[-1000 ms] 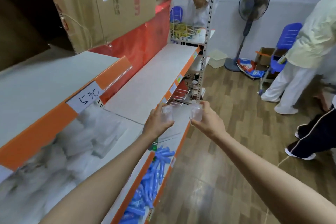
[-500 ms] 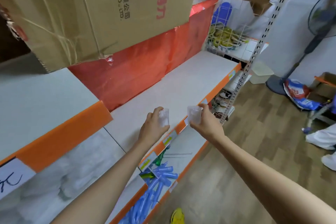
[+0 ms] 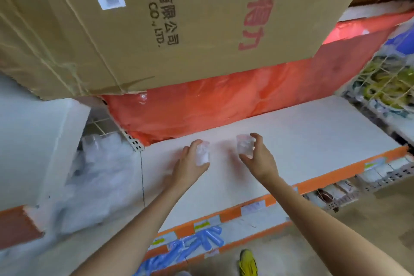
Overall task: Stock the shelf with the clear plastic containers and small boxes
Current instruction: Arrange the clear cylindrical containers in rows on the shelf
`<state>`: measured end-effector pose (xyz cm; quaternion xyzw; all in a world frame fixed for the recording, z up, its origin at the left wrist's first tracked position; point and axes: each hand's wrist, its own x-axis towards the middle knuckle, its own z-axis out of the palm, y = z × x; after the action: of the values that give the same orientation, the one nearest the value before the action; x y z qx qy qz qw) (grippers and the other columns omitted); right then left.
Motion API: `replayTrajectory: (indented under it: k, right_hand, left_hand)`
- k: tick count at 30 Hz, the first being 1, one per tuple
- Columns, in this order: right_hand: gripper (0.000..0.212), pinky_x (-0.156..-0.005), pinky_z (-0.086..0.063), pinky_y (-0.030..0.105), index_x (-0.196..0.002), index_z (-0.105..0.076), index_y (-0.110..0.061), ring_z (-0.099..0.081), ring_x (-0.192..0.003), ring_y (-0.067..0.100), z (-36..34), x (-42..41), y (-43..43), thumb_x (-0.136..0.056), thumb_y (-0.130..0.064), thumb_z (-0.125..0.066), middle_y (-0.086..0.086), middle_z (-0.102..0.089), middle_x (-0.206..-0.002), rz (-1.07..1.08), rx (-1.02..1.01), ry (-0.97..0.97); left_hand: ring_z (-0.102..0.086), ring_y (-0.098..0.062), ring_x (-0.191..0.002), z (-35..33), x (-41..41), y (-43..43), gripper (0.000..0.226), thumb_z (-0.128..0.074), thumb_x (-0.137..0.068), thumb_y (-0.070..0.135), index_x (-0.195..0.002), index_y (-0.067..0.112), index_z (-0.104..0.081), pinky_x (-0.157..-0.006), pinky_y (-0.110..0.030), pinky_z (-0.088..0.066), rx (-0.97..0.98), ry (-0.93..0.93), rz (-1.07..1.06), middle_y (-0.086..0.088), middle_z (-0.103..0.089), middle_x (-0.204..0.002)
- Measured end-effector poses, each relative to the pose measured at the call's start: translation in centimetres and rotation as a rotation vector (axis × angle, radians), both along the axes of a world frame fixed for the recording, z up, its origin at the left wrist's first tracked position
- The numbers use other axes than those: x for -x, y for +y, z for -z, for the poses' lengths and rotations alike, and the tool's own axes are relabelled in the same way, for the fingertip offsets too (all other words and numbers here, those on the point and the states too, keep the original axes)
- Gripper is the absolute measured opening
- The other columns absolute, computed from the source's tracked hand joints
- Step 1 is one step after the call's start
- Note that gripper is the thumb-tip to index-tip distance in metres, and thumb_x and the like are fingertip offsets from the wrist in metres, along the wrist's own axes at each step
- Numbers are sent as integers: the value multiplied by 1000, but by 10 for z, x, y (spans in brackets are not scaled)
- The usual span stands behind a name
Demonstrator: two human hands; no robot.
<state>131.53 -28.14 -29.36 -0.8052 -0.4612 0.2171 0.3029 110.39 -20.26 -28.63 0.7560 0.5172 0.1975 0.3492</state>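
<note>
Container (image 3: 202,155) sits in left hand (image 3: 190,169), second container (image 3: 244,147) in right hand (image 3: 261,161).

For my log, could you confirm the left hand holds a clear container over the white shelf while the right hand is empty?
No: the head view shows the right hand also holds a clear container; the left hand holds one over the white shelf.

A shop: orange-edged shelf (image 3: 313,141) (price labels along it), stock carton (image 3: 179,18) above.
</note>
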Motion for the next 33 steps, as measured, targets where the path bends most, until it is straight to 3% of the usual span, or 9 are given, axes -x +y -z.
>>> replayTrajectory:
  k: [5,11,18,21,24,27,30,33]
  right_hand:
    - [82,-91,-48,42,-153,-20,-18,-56,-121,36,14,-20,34,-88,-21,-70,11,-51,-143,-147,55,50]
    - [78,-97,-47,44,-152,-22,-19,-56,-121,33,22,-29,52,-89,-30,-66,2,-49,-146,-204,47,113]
    - [73,-91,-47,41,-149,-26,-19,-57,-115,37,29,-33,45,-88,-30,-65,7,-56,-136,-157,63,171]
    - [73,-87,-45,40,-147,-24,-22,-56,-112,39,31,-33,43,-87,-26,-65,9,-56,-132,-150,95,188]
    - [77,-94,-47,44,-147,-23,-24,-56,-115,38,35,-33,40,-84,-25,-68,9,-55,-135,-104,120,280]
    - [87,-106,-40,46,-149,-24,-16,-50,-125,36,37,-28,30,-80,-22,-76,12,-46,-144,13,52,242]
    - [64,-106,-36,42,-138,-43,-6,-53,-120,28,32,-10,8,-82,-9,-73,12,-50,-133,167,-176,256]
    - [24,-81,-46,17,-106,-63,-13,-63,-97,22,25,14,-9,-86,0,-66,7,-66,-106,85,-235,481]
  left_hand:
    - [-55,-27,-114,4,0,-2,66,-75,-77,22,-131,38,-40,-90,-41,-50,26,30,-208,-1,-51,-128]
    - [-50,-21,-119,18,2,-19,67,-74,-80,17,-134,35,-40,-93,-30,-43,83,2,-334,0,-44,-134]
    - [-48,-26,-122,25,6,-29,68,-73,-83,16,-130,44,-33,-97,-43,-47,82,-16,-432,1,-40,-138]
    - [-44,-21,-127,26,7,-35,75,-71,-86,16,-141,44,-28,-94,-35,-45,105,-53,-460,3,-36,-143]
    - [-36,-15,-134,27,10,-38,84,-70,-86,14,-149,40,-20,-96,-29,-38,127,-121,-463,5,-33,-149]
    - [-35,-15,-136,30,12,-37,94,-74,-81,16,-150,36,-13,-106,-35,-38,139,-184,-480,4,-33,-151]
    - [-57,-17,-114,40,17,-37,97,-77,-70,23,-144,38,-16,-91,-42,-53,185,-326,-549,4,-54,-125]
    - [-64,-12,-97,39,16,-41,80,-79,-73,2,-135,25,-33,-74,-21,-54,231,-445,-606,0,-60,-116]
